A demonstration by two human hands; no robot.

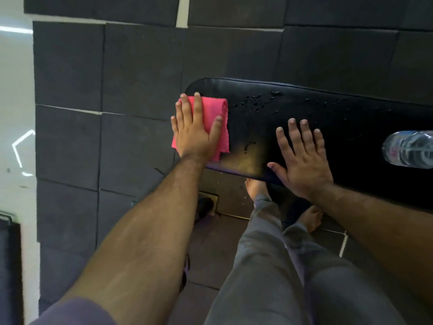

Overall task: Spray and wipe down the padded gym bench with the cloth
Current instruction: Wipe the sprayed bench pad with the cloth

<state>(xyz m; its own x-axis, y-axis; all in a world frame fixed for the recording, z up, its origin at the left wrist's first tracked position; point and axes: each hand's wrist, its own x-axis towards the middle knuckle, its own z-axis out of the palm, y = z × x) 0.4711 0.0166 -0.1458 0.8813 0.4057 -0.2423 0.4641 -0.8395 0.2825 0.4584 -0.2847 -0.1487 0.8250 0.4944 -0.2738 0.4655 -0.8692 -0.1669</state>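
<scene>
Pink cloth (212,123) under flat left hand (194,134) on bench (304,109)

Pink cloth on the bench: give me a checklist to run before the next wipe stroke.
1. Folded pink cloth flat under the left hand: ok.
2. Cloth at the rounded end of the black padded bench, overhanging its edge: ok as a starting point.
3. Liquid on the pad: droplets lie right of the cloth, unwiped: ok.
4. Right hand pressed flat on the near edge, in the stroke's path: not ok.
5. Clear plastic bottle on the bench further right: probably in the way later.
6. Bench stability: cannot tell.
</scene>
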